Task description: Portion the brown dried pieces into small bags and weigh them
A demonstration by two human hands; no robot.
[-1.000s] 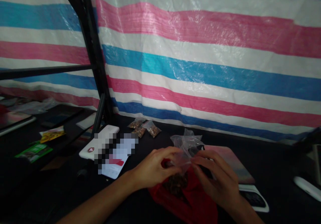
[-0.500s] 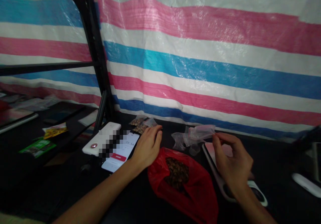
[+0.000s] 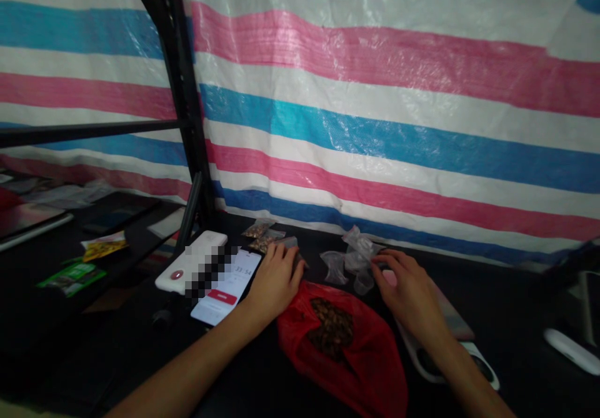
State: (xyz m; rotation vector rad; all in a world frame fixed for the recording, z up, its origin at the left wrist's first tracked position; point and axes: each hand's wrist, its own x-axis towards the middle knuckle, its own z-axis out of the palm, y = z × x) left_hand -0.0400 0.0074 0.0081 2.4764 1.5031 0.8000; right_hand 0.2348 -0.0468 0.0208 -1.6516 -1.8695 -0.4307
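Note:
My left hand (image 3: 275, 280) lies palm down beside small clear bags (image 3: 263, 238) with brown bits inside, its fingers bent and slightly apart. Part of another clear bag shows behind these fingertips; whether they touch it is hidden. Below and to the right, a red plastic bag (image 3: 370, 362) lies open with brown seed-like pieces (image 3: 330, 327) in it. My right hand (image 3: 410, 290) has loosely curved, parted fingers, their tips at the edge of a crumpled pile of thin clear plastic bags (image 3: 359, 255). No firm grip on the pile is visible.
Left of my left arm lie a lit phone (image 3: 227, 287) and a white device (image 3: 192, 258). Another phone (image 3: 450, 312) is partly under my right hand. A black post (image 3: 180, 87) rises before the striped sheet (image 3: 375, 105). Packets (image 3: 75, 274) lie at the far left.
My right hand has moved left and turned more palm down. The clear bag at its fingertips, stretched out before, now lies bunched on the pile. My left fingers have bent and spread slightly.

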